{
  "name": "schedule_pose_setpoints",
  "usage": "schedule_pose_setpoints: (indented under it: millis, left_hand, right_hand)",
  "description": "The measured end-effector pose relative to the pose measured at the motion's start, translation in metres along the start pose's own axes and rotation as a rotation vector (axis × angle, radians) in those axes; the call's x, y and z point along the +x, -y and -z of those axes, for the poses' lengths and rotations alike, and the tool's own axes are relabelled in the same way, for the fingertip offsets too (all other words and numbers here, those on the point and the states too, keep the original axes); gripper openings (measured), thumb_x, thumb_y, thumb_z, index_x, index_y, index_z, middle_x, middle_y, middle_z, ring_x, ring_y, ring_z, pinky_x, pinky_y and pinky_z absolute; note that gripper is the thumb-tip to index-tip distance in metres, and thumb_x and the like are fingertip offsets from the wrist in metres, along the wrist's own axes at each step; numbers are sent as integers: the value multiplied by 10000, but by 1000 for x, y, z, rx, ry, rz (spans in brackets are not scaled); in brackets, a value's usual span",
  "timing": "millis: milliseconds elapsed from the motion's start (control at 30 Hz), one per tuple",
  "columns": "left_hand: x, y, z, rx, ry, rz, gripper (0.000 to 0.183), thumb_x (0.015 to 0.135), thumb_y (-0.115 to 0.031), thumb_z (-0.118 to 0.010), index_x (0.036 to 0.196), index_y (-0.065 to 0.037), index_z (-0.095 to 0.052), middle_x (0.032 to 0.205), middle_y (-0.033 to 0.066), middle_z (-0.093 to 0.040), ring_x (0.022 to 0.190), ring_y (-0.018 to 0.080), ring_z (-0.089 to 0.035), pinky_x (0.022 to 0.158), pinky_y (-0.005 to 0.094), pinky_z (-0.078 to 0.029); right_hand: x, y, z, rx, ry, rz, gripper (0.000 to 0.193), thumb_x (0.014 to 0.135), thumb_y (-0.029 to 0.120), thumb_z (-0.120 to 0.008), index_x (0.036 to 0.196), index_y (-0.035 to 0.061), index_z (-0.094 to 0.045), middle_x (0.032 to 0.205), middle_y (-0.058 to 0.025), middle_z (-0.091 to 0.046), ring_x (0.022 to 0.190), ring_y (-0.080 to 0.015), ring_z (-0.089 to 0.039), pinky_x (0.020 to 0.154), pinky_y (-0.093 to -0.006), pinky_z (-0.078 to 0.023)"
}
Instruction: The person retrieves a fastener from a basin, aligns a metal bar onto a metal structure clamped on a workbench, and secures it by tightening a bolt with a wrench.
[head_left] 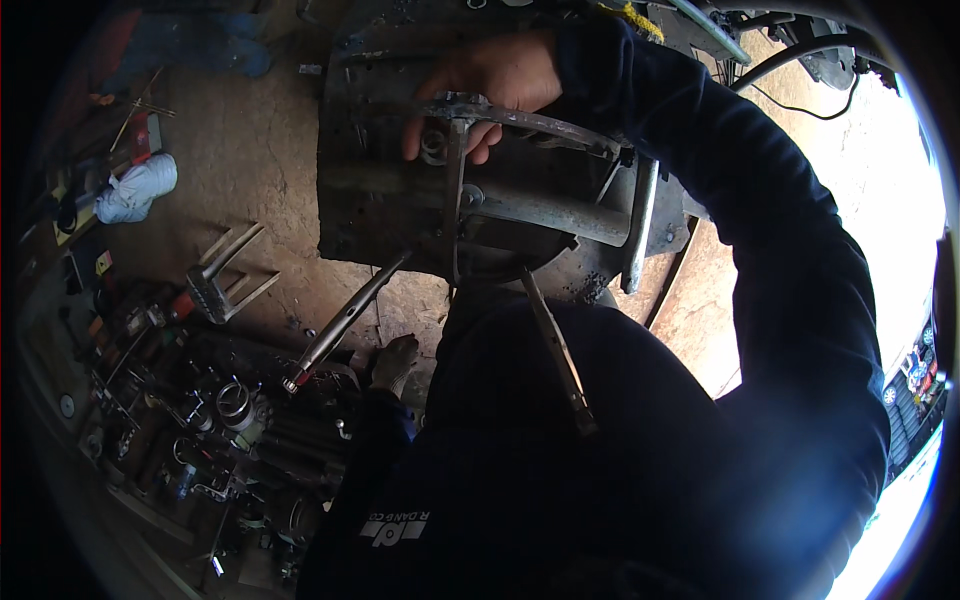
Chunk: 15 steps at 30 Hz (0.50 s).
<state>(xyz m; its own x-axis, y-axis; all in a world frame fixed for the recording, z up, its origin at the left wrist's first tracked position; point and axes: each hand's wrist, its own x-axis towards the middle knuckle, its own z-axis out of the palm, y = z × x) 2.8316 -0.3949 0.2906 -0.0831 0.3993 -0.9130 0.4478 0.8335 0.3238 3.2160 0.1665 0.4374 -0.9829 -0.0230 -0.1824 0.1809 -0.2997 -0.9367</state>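
Note:
My right hand (500, 78) reaches over a dark metal plate (345, 225), its fingers curled round a ring-shaped metal piece (433, 147). This ring sits beside a curved metal bar (540, 122) and an upright flat strip (455, 190) under it. A thick grey pipe (555, 213) lies across the plate. My left hand (395, 362) hangs low at my side, dim, its fingers too unclear to read. A long metal rod (345, 318) slants out from the plate's near edge. Close to my body, a narrow flat bar (558, 352) juts toward me.
Dark machinery (235, 405) with round parts crowds the lower left. A small metal frame with legs (225, 275) stands on the brown floor, and a white bundle (138, 190) lies farther left. A black hose (800, 58) loops at the upper right, near a yellow piece (640, 18).

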Motion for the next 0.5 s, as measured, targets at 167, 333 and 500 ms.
schedule_pose_setpoints:
  millis: [167,333,500]
  left_hand:
    - [-3,-71,-7,-205,13,239,405,1032,-252,-560,1349,-6,-618,1377,189,-621,1207,320,-647,996,395,-550]
    - [6,8,1,-55,8,22,400,1012,-298,-610,1341,-73,-646,1359,157,-643,1185,312,-655,978,381,-549]
    - [19,6,-7,-98,32,-85,164,1015,-252,-613,1134,-143,-642,809,-56,-562,704,70,-554,599,283,-449]
  right_hand:
    - [-15,-5,4,-14,-122,-69,509,882,279,-805,1320,71,-651,1115,-51,-720,900,-140,-697,768,-305,-563]
    - [-6,0,13,-82,-162,-45,505,881,290,-809,1312,75,-657,1124,-42,-718,893,-137,-692,763,-304,-558]
    - [-4,-14,24,-162,-269,-64,502,880,300,-814,1304,79,-663,1134,-34,-716,887,-134,-688,758,-303,-554]
